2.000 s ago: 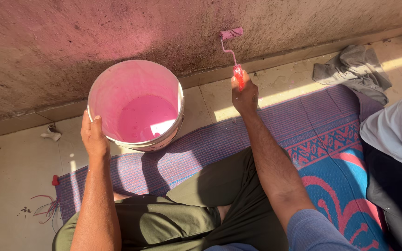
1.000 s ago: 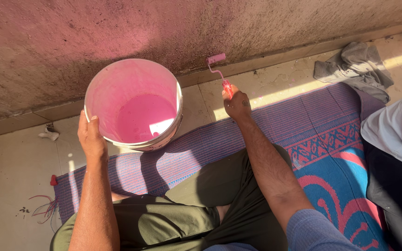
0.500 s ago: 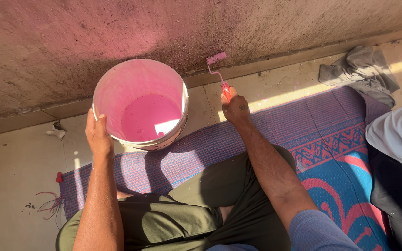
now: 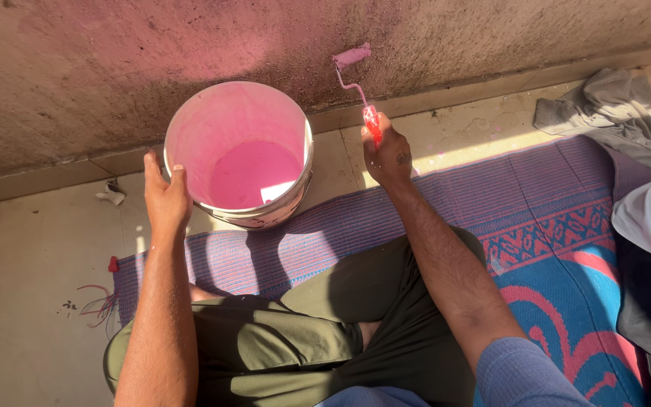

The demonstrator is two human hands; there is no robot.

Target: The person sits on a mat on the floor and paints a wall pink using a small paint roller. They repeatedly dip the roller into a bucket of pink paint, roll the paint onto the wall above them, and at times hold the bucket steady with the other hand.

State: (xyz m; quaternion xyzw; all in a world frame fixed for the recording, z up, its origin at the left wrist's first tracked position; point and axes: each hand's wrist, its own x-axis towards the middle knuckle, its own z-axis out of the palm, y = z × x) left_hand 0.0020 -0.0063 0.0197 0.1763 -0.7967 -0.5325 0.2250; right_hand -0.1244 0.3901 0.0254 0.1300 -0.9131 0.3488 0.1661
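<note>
Overhead, roller (image 4: 352, 56) above right grip (image 4: 387, 154) — bucket (image 4: 190, 128) leftward, left-held

- We see a smooth plastic bucket (image 4: 236, 151), its inside coated in glossy wet pink paint.
- The wall (image 4: 114, 68) looks rough, gritty and matt.
- Our roller (image 4: 352, 56) has a fuzzy sleeve, thin metal stem, glossy red grip.
- The mat (image 4: 491, 196) is woven, ribbed plastic.
- The floor (image 4: 24, 301) is smooth, matt tile.
- The rag (image 4: 612, 105) is soft, crumpled cloth.
</note>
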